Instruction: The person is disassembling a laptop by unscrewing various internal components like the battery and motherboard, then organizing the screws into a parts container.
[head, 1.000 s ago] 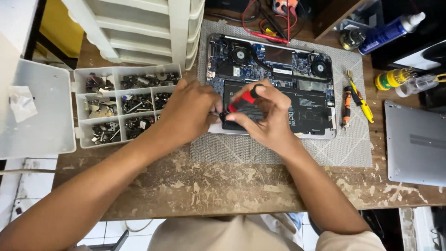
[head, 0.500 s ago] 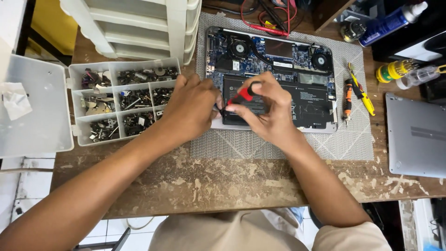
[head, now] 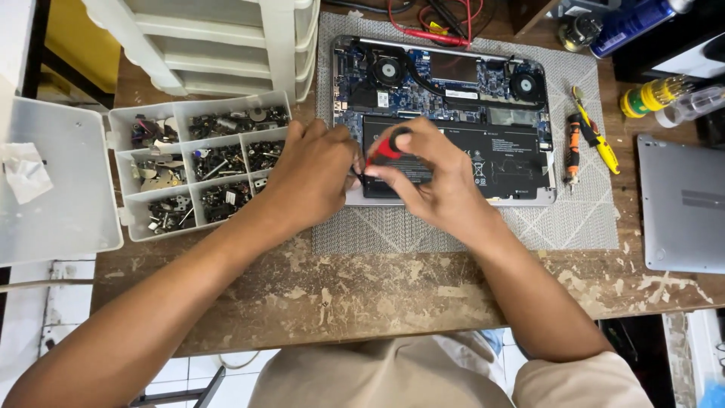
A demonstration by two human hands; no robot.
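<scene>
Gripping a red-handled screwdriver [head: 387,146], the right hand [head: 442,181] works the opened laptop [head: 453,83] at twelve o'clock on the surface while the curled left hand [head: 313,174] steadies the tip; a slip could gouge the black battery [head: 498,155].

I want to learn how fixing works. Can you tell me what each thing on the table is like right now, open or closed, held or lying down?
Laptop: bottom cover off, insides showing.
Red-handled screwdriver: held in right hand, tip down at the laptop.
Left hand: resting at the laptop's edge.
Parts box: lid open, compartments full.
Grey cover panel: lying flat, apart.
Spare screwdrivers: lying on mat.
</scene>
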